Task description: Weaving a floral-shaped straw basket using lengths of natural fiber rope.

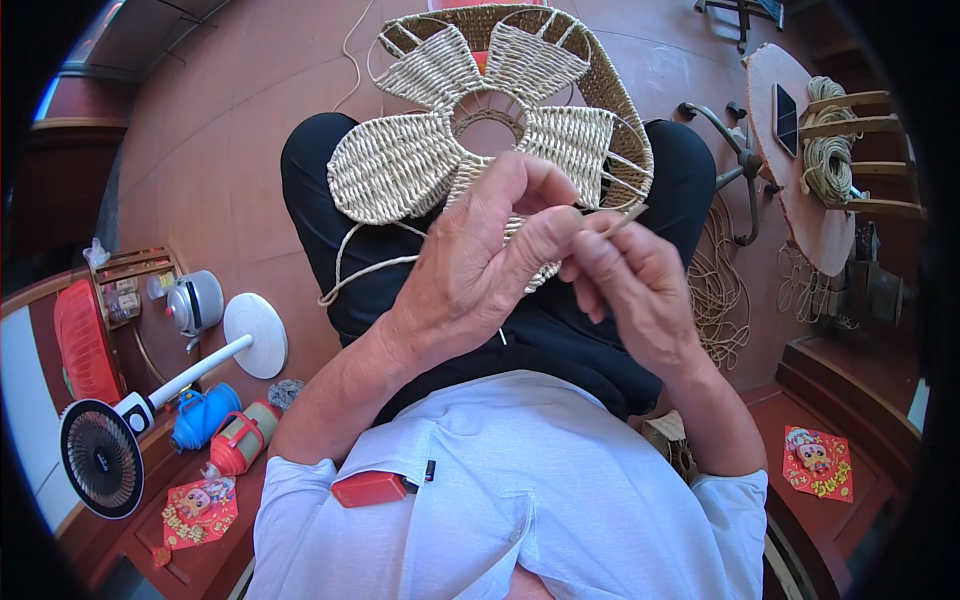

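Observation:
A woven straw piece (pixel 395 170), with flower-like petals round a central ring, rests across my lap and knees. Thin frame wires show in the gaps between its petals, and a woven band curves along its far right side. In front of its near part, my left hand (pixel 475 240) has thumb and fingers pinched together on a thin straw cord. My right hand (pixel 635 280) meets it and pinches the same cord (pixel 627 220), whose short end sticks out past the fingertips. A loose loop of cord (pixel 350 268) lies over my left thigh. My hands hide the nearest petal.
Coils of cord (pixel 828 165) hang on a wooden-slatted stand at right, beside a phone (pixel 785 120) on a pale board (pixel 768 85). Loose cord (pixel 720 290) lies on the floor there. A white fan (pixel 102 458), a kettle (pixel 196 303) and blue and red flasks (pixel 204 415) are at left.

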`<control>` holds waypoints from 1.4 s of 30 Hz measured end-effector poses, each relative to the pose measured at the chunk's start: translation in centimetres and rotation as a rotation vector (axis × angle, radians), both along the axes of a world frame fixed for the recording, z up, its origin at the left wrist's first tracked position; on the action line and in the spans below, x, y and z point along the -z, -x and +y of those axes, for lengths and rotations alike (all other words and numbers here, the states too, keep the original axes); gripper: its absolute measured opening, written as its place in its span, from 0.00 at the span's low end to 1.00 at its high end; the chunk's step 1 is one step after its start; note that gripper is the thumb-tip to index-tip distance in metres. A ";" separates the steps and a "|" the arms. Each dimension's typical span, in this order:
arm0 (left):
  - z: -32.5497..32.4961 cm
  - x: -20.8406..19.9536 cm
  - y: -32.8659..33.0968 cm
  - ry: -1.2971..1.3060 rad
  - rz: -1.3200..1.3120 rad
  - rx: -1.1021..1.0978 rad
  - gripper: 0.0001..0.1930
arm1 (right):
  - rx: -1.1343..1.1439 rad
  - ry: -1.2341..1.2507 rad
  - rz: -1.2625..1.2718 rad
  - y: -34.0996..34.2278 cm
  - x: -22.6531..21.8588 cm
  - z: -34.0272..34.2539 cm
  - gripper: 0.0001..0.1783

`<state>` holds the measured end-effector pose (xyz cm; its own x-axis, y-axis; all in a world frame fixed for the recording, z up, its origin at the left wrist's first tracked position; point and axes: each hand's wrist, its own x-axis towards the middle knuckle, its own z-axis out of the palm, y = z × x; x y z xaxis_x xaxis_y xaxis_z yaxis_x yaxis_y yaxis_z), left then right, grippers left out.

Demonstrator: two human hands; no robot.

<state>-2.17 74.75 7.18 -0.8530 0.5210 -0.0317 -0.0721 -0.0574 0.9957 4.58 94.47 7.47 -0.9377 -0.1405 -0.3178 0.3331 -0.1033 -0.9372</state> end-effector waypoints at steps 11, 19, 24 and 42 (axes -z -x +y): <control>-5.0 2.3 -1.6 0.517 0.374 -0.137 0.04 | 0.041 -0.395 -0.045 1.7 3.2 2.3 0.11; -5.8 2.5 -2.4 0.891 0.863 -0.176 0.03 | -0.115 -0.475 -0.040 1.5 3.3 1.1 0.22; -3.8 3.7 -2.1 0.780 0.849 -0.185 0.04 | -0.152 -0.389 -0.078 2.3 3.4 0.0 0.25; 1.9 0.7 -0.2 0.301 0.489 0.129 0.08 | 0.152 -0.162 0.505 0.3 -2.7 7.0 0.34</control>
<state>-1.94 76.67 6.46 -0.7357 0.6509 0.1872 0.4125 0.2114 0.8861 4.29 101.45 10.21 -0.9851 0.0221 0.1707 -0.1697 0.0437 -0.9845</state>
